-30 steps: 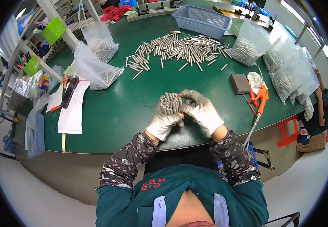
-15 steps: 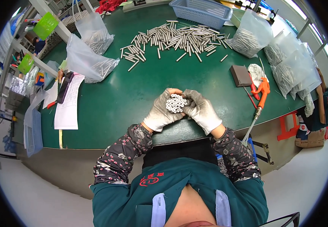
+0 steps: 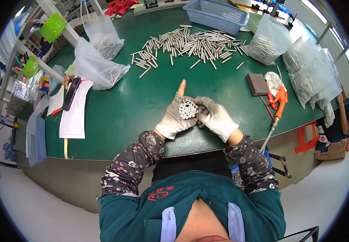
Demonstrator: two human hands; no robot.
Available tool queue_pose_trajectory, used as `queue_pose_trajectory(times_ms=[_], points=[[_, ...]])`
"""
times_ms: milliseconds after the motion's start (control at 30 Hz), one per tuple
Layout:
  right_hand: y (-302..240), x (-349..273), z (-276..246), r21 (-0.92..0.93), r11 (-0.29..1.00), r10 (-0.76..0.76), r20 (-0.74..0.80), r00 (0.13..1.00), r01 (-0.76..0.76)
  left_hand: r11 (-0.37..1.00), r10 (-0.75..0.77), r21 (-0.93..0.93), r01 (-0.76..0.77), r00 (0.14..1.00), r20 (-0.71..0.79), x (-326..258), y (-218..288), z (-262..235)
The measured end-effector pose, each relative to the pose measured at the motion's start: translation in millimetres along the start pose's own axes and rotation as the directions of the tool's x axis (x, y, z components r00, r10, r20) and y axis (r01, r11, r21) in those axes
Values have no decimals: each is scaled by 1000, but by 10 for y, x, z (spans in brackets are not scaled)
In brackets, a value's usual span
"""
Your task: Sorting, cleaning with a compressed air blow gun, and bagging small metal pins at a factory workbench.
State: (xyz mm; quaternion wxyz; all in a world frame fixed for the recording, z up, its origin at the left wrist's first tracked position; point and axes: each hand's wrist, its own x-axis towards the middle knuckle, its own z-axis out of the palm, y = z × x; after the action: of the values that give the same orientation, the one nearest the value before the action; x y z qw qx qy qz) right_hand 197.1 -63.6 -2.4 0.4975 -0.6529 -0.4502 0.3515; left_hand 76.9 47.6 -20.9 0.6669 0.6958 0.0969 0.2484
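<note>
One bare-tipped finger (image 3: 182, 87) of the left hand (image 3: 170, 121), earlier curled by the bundle (image 3: 188, 109), is now straightened away from the body. The bundle of metal pins is grasped by both hands, ends turned upward, near the table's (image 3: 134, 117) close edge. Its right side is touched by the right hand's (image 3: 218, 120) bent fingers. Both forearms are angled inward. Farther out, loose pins (image 3: 196, 45) are heaped.
</note>
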Motion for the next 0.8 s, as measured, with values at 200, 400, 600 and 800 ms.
queue_pose_trajectory(times_ms=[200, 400, 600, 800], points=[[-127, -53, 7, 37, 999, 34, -65, 997, -31, 988, 27, 151, -28, 1000, 7, 68, 17, 15], [-116, -74, -38, 88, 994, 80, -81, 994, -72, 984, 16, 178, -19, 1000, 21, 74, 46, 8], [-125, -80, 11, 245, 961, 153, -91, 984, -127, 991, 6, 132, -14, 998, 64, 70, 31, -18], [1, -92, 53, -47, 999, -21, -189, 982, 12, 986, -27, -160, 38, 997, 72, 75, 39, 26]])
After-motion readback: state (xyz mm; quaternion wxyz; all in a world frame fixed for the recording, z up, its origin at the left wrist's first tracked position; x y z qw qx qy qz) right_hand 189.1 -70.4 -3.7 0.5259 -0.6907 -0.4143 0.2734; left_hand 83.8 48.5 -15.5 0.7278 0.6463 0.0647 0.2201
